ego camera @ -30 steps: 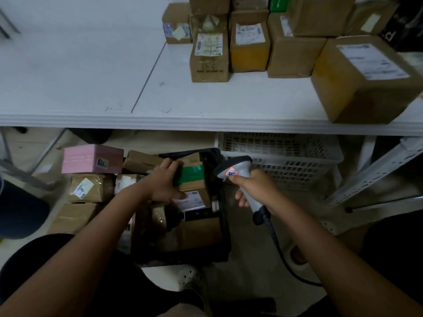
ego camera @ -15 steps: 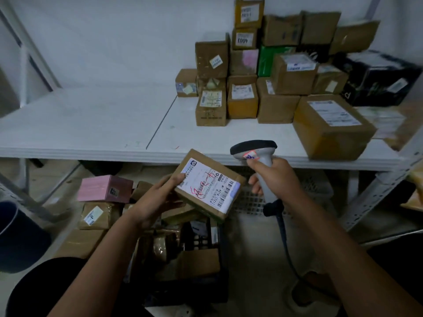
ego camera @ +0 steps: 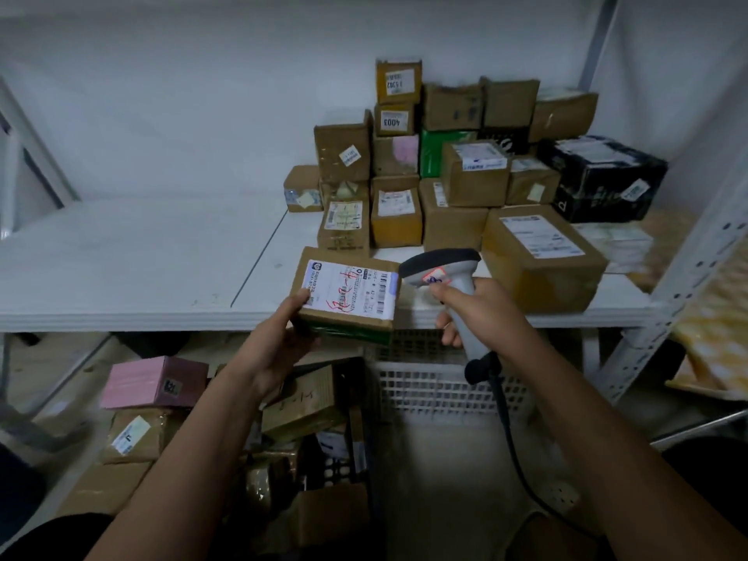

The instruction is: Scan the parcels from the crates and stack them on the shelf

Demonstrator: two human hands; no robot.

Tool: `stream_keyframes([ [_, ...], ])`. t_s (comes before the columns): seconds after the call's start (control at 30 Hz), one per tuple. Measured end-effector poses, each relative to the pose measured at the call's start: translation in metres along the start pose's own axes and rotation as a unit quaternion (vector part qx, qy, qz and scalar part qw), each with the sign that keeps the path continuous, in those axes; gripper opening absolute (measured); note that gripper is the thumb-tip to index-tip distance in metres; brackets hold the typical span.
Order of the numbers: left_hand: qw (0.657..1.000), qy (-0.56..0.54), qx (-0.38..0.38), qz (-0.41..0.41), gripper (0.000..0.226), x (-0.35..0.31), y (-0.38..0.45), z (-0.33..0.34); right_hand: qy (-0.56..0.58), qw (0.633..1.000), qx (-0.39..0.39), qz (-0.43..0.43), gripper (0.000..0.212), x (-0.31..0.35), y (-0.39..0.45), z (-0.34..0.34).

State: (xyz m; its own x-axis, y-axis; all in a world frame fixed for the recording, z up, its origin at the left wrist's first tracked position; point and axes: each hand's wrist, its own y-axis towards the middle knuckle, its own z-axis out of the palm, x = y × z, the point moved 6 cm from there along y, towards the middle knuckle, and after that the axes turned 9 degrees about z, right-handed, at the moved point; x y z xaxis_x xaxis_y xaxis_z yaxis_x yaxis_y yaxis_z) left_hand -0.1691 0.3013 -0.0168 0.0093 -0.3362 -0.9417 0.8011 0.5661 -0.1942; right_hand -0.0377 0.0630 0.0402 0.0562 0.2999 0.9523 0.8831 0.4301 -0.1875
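Note:
My left hand (ego camera: 279, 342) grips a small brown parcel (ego camera: 348, 295) from its left side, white label with red scribble facing up, in front of the shelf edge. My right hand (ego camera: 481, 313) holds a grey barcode scanner (ego camera: 443, 269) by its handle, its head right next to the parcel's right end. The white shelf (ego camera: 141, 269) carries a stack of several cardboard parcels (ego camera: 453, 172) at the back right. Below, a black crate (ego camera: 336, 459) holds more parcels.
A white perforated basket (ego camera: 437, 382) sits under the shelf. A pink box (ego camera: 154, 380) and brown parcels (ego camera: 133, 435) lie on the floor at left. The scanner cable (ego camera: 514, 451) hangs down to the right. A white slotted upright (ego camera: 688, 285) stands on the right.
My left hand lifted the parcel out of the black crate up to shelf height. The scanner rose with my right hand and came close to the label. The view tilted upward.

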Motion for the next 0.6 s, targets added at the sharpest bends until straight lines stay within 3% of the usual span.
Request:
stream_keyframes([
  [0.07,1.000,-0.018,0.004,-0.022,0.033,0.006,-0.001,0.008,0.006,1.000,0.001,0.002,0.028,-0.003,0.002,0.002],
  [0.2,0.994,0.026,0.056,-0.088,0.052,0.038,-0.008,0.017,-0.004,1.000,-0.005,0.005,0.031,-0.004,0.004,0.004],
  [0.3,0.991,0.015,0.071,-0.110,0.053,0.050,-0.012,0.025,-0.003,1.000,0.000,0.006,0.028,-0.004,0.003,0.008],
  [0.5,0.993,0.051,0.059,-0.091,0.052,0.049,-0.006,0.030,0.002,1.000,-0.002,0.011,0.028,-0.005,0.006,0.011],
  [0.6,0.997,0.010,0.045,-0.064,0.049,0.044,0.002,0.029,0.003,1.000,-0.006,0.017,0.029,-0.007,0.007,0.011],
])
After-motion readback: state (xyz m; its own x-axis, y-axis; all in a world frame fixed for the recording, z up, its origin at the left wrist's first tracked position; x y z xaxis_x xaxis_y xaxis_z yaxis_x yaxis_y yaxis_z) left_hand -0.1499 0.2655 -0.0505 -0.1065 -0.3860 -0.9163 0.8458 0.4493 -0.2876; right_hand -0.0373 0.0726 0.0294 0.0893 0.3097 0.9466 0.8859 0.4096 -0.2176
